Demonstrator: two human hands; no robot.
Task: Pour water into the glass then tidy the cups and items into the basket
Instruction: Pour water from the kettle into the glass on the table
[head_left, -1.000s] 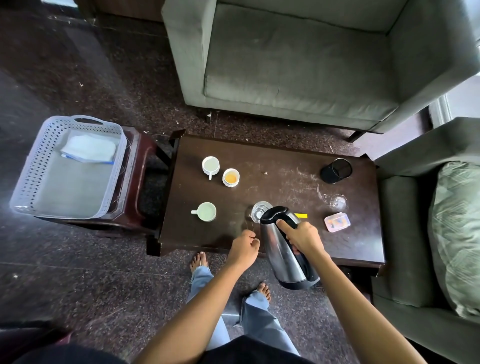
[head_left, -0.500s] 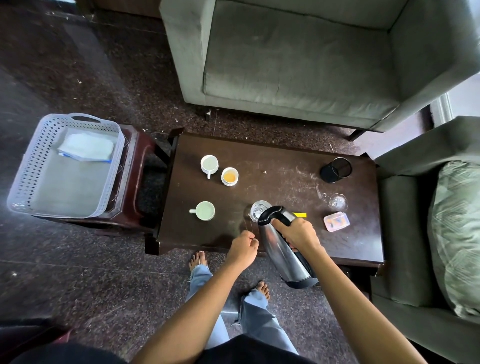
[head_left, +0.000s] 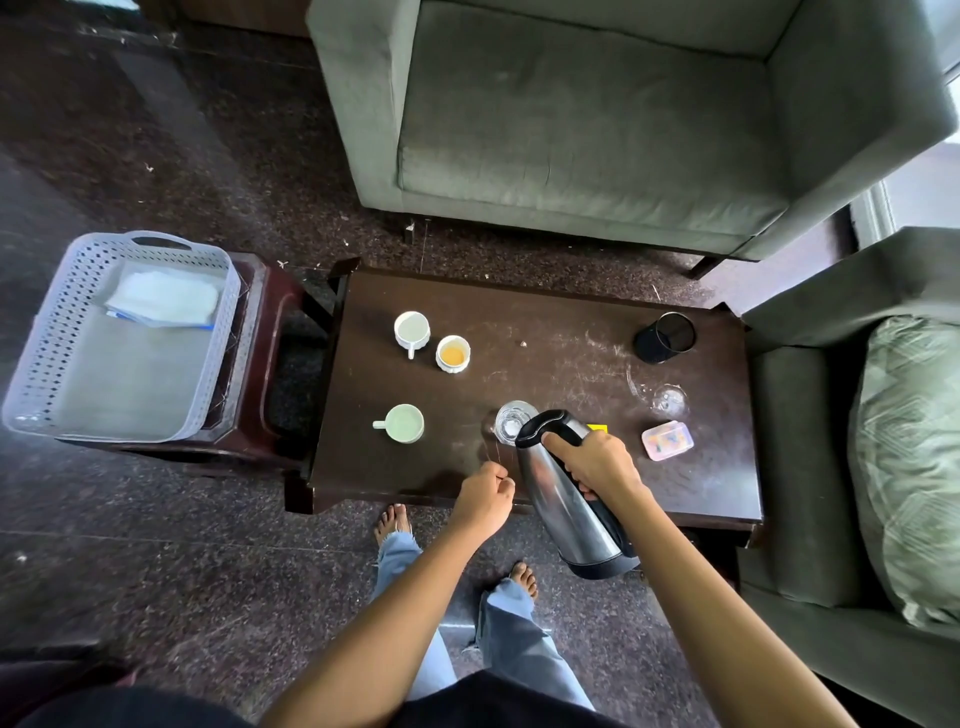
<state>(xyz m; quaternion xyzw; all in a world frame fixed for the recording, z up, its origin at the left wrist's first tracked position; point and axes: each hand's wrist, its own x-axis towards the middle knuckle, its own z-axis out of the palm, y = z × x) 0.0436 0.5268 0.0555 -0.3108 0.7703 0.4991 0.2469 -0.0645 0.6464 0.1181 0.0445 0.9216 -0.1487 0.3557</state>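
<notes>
My right hand (head_left: 597, 462) grips the black handle of a steel kettle (head_left: 566, 499), tilted with its spout over a clear glass (head_left: 511, 420) on the dark coffee table (head_left: 545, 338). My left hand (head_left: 485, 496) hovers as a loose fist at the table's front edge, left of the kettle, holding nothing. Three white cups stand on the table's left half: one with a handle (head_left: 411, 330), one holding orange liquid (head_left: 453, 353), one nearer me (head_left: 402, 423). A white perforated basket (head_left: 47, 332) sits on a stool at far left with a folded cloth (head_left: 163, 299) inside.
On the table's right side are a black mesh cup (head_left: 665, 338), a second clear glass item (head_left: 667, 399), a small pink box (head_left: 667, 440) and a yellow scrap (head_left: 597, 428). Grey armchairs stand behind and to the right. My bare feet are under the front edge.
The kettle has tipped a little further toward the glass, its base swinging up and to the right. My left hand stays where it was.
</notes>
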